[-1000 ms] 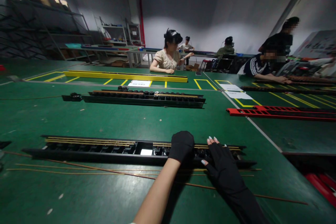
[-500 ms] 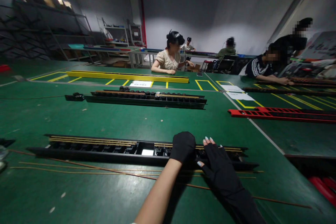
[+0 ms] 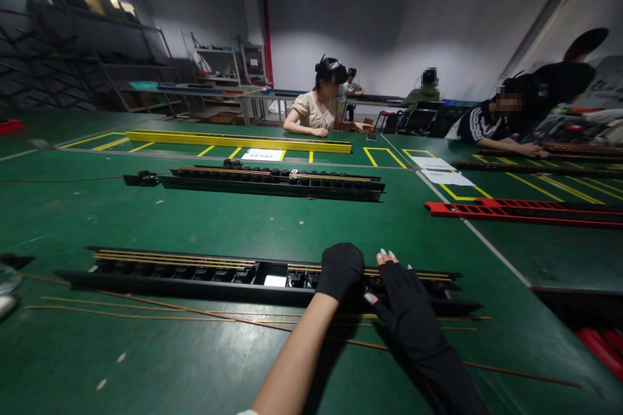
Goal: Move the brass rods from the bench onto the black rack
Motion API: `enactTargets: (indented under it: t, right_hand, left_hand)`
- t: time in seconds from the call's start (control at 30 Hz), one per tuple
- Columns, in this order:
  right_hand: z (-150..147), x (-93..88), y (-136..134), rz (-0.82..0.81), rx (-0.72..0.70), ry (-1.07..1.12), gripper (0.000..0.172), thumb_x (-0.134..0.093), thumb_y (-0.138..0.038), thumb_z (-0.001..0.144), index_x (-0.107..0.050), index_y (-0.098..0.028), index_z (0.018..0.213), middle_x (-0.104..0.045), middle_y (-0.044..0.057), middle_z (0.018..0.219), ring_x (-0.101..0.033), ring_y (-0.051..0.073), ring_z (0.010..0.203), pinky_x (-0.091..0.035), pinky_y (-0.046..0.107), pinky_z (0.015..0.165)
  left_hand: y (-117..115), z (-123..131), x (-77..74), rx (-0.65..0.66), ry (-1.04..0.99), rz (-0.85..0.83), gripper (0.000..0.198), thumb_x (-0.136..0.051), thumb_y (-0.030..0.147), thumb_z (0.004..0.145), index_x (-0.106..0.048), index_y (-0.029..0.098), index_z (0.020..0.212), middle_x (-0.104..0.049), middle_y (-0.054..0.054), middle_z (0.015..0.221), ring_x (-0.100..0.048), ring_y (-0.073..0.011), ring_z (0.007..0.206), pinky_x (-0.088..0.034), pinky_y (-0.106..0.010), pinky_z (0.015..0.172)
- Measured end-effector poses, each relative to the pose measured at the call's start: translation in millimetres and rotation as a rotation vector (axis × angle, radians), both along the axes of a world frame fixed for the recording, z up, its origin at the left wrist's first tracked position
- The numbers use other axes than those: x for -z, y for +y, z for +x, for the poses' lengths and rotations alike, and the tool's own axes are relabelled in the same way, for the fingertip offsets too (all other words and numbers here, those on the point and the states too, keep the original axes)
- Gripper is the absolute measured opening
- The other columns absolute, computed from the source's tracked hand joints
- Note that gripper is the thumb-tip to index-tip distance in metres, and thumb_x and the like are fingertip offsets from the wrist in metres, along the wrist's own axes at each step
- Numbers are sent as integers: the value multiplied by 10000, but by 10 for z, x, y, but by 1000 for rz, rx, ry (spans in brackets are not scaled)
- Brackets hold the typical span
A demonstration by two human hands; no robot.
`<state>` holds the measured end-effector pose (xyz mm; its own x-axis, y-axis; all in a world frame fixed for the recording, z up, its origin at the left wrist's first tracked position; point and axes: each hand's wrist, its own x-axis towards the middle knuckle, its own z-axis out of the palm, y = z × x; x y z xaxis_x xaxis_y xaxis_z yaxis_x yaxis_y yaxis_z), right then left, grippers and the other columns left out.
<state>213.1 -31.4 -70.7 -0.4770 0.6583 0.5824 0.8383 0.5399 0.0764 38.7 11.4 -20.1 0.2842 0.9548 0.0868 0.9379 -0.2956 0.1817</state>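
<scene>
A long black rail [image 3: 195,275] with brass strips along its top lies across the green table [image 3: 243,227] in front of me. My left hand [image 3: 342,270], in a black glove, is curled down onto the rail's right part, and what it grips is hidden. My right hand [image 3: 402,301], in a fingerless black glove, lies on the rail just to the right, fingers stretched forward. Thin copper rods [image 3: 160,311] lie loose on the table in front of the rail.
A second black rail [image 3: 272,181] lies farther back, a yellow rail [image 3: 233,141] beyond it, a red rail [image 3: 525,211] to the right. White paper sheets [image 3: 438,172] lie between. Several people sit at the far tables. Shelves stand at the back left.
My hands have stayed on the rail, with the right hand's fingers edging slightly left toward the left hand. The view has shifted a little to the left.
</scene>
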Motion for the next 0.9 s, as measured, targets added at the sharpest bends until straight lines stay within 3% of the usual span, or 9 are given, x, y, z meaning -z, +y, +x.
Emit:
enactTargets:
  t: [0.2, 0.5, 0.77, 0.9]
  right_hand:
    - [-155, -28, -52, -2, 6, 32, 761, -453, -488, 984, -138, -148, 1587, -509, 174, 1468, -437, 320, 1392, -344, 535, 1114]
    - [-154, -46, -54, 22, -6, 30, 740, -457, -449, 981, -155, -138, 1580, -516, 178, 1461, -440, 316, 1387, -364, 524, 1097]
    - [-259, 27, -48, 131, -10, 6, 683, -479, -342, 944, -263, -77, 1535, -548, 185, 1424, -465, 325, 1354, -350, 532, 1106]
    - [-220, 47, -39, 118, -35, 17, 624, -542, -352, 906, -412, -61, 1442, -583, 206, 1373, -503, 345, 1310, -369, 552, 1089]
  left_hand:
    - [-18, -4, -12, 8, 0, 7, 325, -377, 218, 969, -687, 130, 1009, -698, -163, 980, -679, -302, 940, -532, -397, 774]
    - [-10, -1, -10, 3, -9, 8, 322, -383, 221, 972, -688, 124, 1008, -698, -164, 979, -681, -289, 945, -534, -384, 785]
    - [-24, 3, -72, -6, -21, -5, 338, -387, 252, 979, -706, 141, 982, -709, -146, 937, -691, -278, 918, -542, -374, 767]
    - [-29, 7, -111, -5, -25, -20, 351, -386, 269, 982, -711, 136, 986, -708, -149, 933, -689, -283, 915, -538, -378, 768]
